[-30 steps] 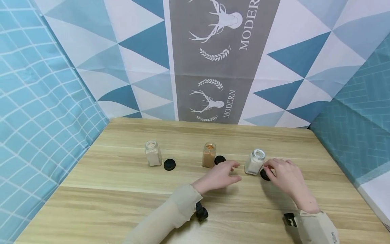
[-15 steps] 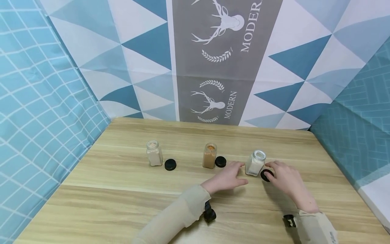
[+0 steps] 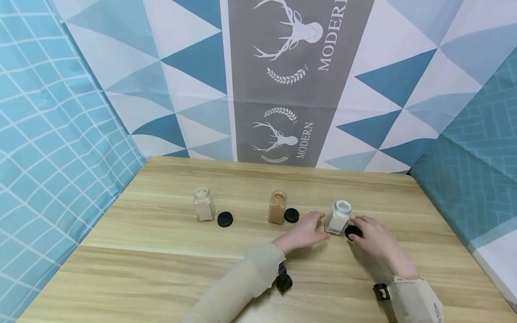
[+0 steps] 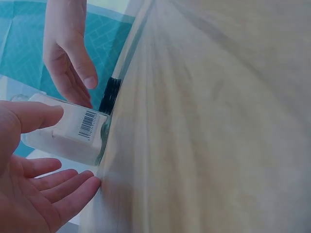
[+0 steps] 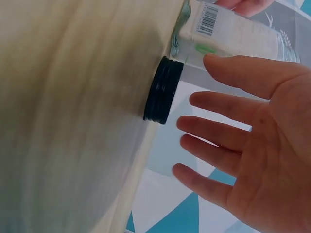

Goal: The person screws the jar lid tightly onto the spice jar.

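Observation:
A square glass jar of white powder point(image 3: 336, 220) stands lidless at the right, a barcode on its side. To its left is my left hand point(image 3: 304, 231), thumb and fingers spread beside the glass; whether they touch it I cannot tell. A round black lid point(image 3: 352, 232) lies on the table just right of this jar. My right hand point(image 3: 376, 237) hovers by that lid. In the right wrist view, its fingers point(image 5: 214, 125) are extended and apart from the lid point(image 5: 164, 91).
An uncapped jar of orange-brown powder point(image 3: 277, 211) stands mid-table with a black lid point(image 3: 291, 215) beside it. Farther left are a jar of pale powder point(image 3: 204, 208) and its neighbouring black lid point(image 3: 225, 219). Patterned cloth point(image 3: 190, 80) rises behind the wooden table point(image 3: 153, 260).
My left hand has moved right, from near the middle jar to beside the right jar. My right hand has shifted slightly over the right lid. The jars stay in place.

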Motion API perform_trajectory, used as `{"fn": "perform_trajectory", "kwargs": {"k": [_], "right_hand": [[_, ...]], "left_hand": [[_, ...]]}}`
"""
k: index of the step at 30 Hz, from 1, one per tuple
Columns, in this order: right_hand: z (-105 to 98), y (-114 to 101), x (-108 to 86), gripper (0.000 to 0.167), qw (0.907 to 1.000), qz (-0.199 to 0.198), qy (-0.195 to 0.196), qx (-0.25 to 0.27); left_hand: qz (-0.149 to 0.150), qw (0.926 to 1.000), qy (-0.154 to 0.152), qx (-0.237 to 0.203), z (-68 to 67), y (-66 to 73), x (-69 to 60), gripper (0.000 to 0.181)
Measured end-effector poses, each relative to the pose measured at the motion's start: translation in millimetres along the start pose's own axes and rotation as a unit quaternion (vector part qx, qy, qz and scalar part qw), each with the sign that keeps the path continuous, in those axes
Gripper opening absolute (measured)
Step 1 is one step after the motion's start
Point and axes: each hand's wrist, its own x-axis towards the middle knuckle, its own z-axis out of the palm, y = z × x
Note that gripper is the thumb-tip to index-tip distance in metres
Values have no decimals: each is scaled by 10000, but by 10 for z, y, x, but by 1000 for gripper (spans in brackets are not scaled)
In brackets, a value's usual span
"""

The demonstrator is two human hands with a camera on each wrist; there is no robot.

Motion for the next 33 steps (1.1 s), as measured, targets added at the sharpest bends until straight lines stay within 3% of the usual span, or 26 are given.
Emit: {"fn": "perform_trajectory", "kwargs": {"k": [12,19,27,33], "right_hand": [[-43,45,112,44,9976,307,-575,236],[-49,59,148,39,9952,248,-826,464],[-65,34,168,45,9927,290,-966,669],[-65,38,164,48,9921,226,-1049,649]], "left_hand": [[-110,9990,192,-390,17,37,148,60],[-136,9994,222,-248,83,34,212,61],[-251,9991,249,-241,86,33,243,56],[-115,9997,199,-38,101,15,258,52]]}}
